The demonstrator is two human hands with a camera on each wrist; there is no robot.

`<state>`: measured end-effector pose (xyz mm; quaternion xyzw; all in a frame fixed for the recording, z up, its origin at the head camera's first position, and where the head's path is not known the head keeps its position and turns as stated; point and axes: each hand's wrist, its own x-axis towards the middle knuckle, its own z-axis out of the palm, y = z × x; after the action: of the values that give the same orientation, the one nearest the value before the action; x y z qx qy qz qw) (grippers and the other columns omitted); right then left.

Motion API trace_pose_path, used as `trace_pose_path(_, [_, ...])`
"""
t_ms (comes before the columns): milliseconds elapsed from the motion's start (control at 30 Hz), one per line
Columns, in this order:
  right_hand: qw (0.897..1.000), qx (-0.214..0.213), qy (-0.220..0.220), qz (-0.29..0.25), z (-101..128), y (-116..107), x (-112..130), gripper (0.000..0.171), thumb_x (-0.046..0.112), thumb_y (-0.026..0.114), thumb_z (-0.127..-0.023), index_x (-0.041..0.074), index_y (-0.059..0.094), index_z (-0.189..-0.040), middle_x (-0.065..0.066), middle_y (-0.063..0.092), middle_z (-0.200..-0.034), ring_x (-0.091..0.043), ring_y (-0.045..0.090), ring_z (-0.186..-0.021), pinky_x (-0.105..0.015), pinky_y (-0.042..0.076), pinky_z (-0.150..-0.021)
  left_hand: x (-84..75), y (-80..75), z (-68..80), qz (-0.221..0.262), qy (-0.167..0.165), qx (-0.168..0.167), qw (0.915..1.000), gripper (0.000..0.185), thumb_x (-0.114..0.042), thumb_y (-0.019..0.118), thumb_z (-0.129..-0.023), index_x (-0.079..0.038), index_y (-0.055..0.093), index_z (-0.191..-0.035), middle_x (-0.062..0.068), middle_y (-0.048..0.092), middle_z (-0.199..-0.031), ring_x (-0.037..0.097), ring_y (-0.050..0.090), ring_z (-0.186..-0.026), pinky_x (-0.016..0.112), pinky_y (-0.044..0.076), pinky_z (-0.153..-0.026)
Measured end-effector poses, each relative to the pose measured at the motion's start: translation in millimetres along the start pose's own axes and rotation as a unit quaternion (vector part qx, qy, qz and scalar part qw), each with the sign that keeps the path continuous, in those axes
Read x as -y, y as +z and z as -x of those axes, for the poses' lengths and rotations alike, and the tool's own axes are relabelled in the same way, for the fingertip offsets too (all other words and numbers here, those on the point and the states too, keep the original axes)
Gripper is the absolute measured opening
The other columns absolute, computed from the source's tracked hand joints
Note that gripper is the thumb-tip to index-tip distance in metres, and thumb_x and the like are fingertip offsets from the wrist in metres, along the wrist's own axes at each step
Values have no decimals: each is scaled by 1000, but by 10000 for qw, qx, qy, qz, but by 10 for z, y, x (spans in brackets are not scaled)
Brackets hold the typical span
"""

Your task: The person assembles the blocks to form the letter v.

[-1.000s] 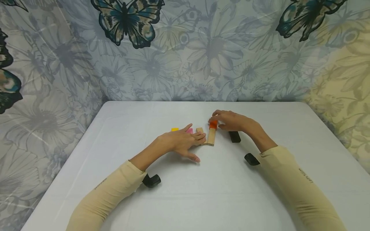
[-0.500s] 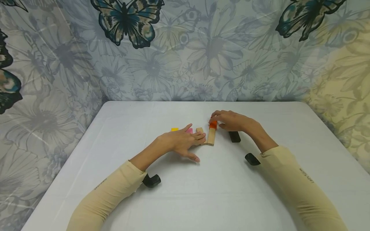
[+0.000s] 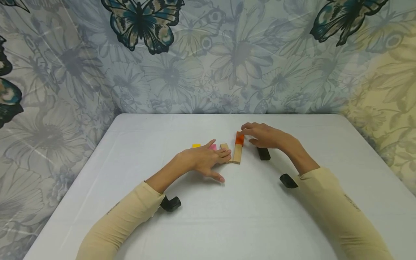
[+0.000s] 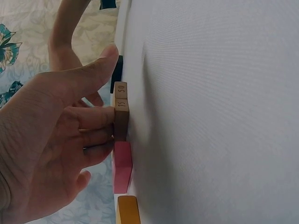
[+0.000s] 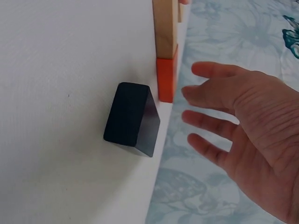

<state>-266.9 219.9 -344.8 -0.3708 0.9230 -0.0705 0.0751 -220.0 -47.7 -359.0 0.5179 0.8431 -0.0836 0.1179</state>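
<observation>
From the head view, the right hand (image 3: 264, 136) hovers with fingers loosely spread, the orange block (image 3: 239, 138) just off its fingertips. At the left wrist, the left hand (image 4: 51, 140) presses straight fingers against the wooden block (image 4: 121, 120). At the right wrist, the black block (image 5: 132, 118) lies beside the spread fingers.
</observation>
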Motion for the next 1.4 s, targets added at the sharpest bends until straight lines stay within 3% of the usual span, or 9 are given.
trace_pose_path(200, [9999, -106, 87, -29, 104, -63, 31, 43, 8, 60, -87, 19, 53, -128, -6, 44, -136, -31, 41, -123, -50, 37, -97, 0, -2, -4, 20, 13, 14, 10000, 91, -75, 36, -79, -14, 22, -146, 3, 15, -152, 15, 16, -139, 50, -2, -111])
trace_pose_path(700, [9999, 118, 34, 51, 371, -42, -18, 41, 6, 60, -86, 15, 55, -126, -11, 46, -134, -32, 42, -122, -55, 37, -94, 12, 15, -1, 168, 18, 69, 9998, 92, -76, 35, -78, -15, 21, -146, 2, 12, -153, 13, 13, -139, 50, -2, -111])
trace_pose_path(933, [9994, 324, 114, -75, 456, -49, -17, 46, 2, 57, -85, 18, 53, -129, -7, 43, -137, -29, 40, -124, -51, 37, -96, 19, 29, 14, 214, 39, -8, 9998, 91, -74, 38, -79, -14, 21, -146, 3, 12, -153, 14, 13, -139, 51, -2, -110])
trace_pose_path(1233, [9983, 534, 217, 7, 514, -74, 15, 59, 1, 68, -78, 24, 53, -129, -5, 43, -138, -30, 44, -122, -54, 40, -92, 35, 75, 33, 304, 80, -180, 9993, 92, -74, 38, -79, -14, 22, -146, 3, 12, -153, 15, 13, -139, 51, -2, -110])
trace_pose_path(1400, [9983, 542, 188, -45, 555, -45, 15, 59, 4, 71, -77, 23, 53, -129, -5, 44, -136, -29, 45, -120, -54, 41, -91, 35, 85, 13, 324, 115, -197, 9992, 92, -75, 37, -78, -15, 22, -146, 3, 13, -153, 15, 14, -139, 51, -3, -110])
